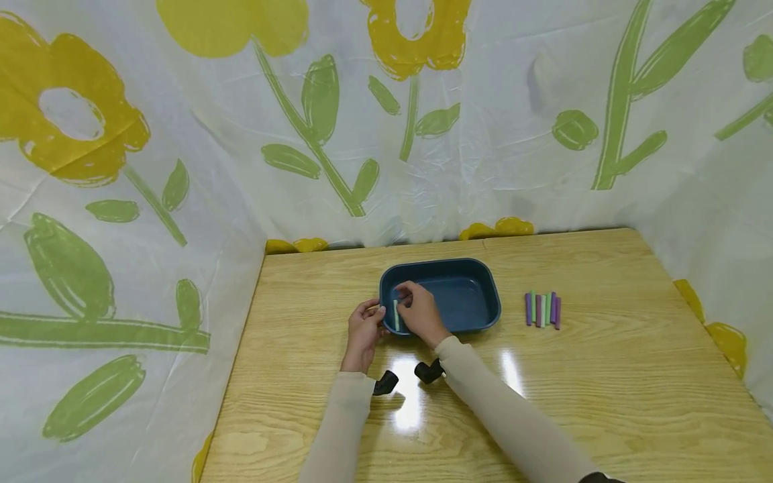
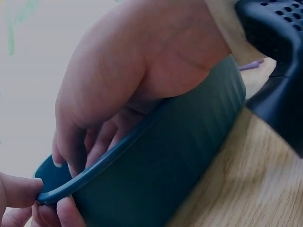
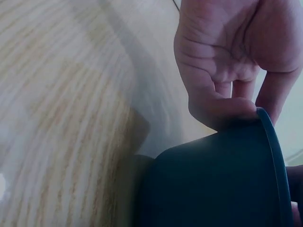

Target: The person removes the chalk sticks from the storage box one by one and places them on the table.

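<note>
A dark blue rectangular tray (image 1: 461, 295) sits on the table. My left hand (image 1: 364, 331) grips its left end in the head view, thumb at the rim and fingers against the outer wall; the right wrist view shows this left hand (image 3: 222, 61) pinching the rim (image 3: 272, 142). Inside the tray near that end lies a pale green chalk stick (image 1: 396, 314). Reaching over the near wall, my right hand (image 1: 419, 312) has its fingertips right beside the stick, whose length shows uncovered. In the left wrist view the right hand (image 2: 128, 71) bends over the rim, its fingertips partly hidden.
Several chalk sticks (image 1: 543, 309) in purple, green and white lie side by side on the wooden table (image 1: 610, 376), right of the tray. Flower-printed white sheeting (image 1: 501, 147) stands along the table's back and sides. Black wrist devices (image 1: 429, 371) protrude between the forearms.
</note>
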The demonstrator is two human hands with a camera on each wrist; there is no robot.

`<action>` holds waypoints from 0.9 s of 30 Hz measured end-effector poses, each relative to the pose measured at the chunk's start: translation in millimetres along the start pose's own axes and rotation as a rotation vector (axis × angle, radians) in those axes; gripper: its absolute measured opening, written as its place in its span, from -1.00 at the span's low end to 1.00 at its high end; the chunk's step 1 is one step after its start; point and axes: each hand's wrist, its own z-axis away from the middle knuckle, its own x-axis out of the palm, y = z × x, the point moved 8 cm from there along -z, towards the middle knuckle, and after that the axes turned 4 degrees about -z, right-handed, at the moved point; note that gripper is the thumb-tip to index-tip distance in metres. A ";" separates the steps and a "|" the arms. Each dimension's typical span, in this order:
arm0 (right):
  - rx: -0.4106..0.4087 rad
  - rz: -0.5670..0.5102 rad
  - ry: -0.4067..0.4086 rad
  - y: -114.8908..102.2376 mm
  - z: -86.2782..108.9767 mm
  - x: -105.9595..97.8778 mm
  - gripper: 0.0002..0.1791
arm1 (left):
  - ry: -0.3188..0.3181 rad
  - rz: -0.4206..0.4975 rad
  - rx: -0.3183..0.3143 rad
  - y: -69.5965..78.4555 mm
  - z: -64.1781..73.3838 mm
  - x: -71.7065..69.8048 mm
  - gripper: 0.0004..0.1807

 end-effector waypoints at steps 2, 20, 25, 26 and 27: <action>0.023 0.019 -0.029 1.4 -1.2 2.3 -0.62 | 0.000 0.000 -0.001 -0.2 0.2 0.3 -0.68; 0.130 0.277 -0.288 9.9 -8.6 23.1 -0.43 | 0.002 0.000 0.005 1.7 0.9 0.1 -0.68; 0.141 0.276 -0.309 12.7 -7.7 25.0 -0.54 | -0.013 0.005 0.009 0.5 0.6 0.1 -0.66; 0.139 0.269 -0.307 13.3 -7.7 24.7 -0.57 | -0.015 0.006 0.008 0.1 0.7 0.3 -0.65; 0.139 0.261 -0.306 13.8 -7.4 24.1 -0.60 | -0.016 0.007 0.008 -0.1 0.8 0.7 -0.65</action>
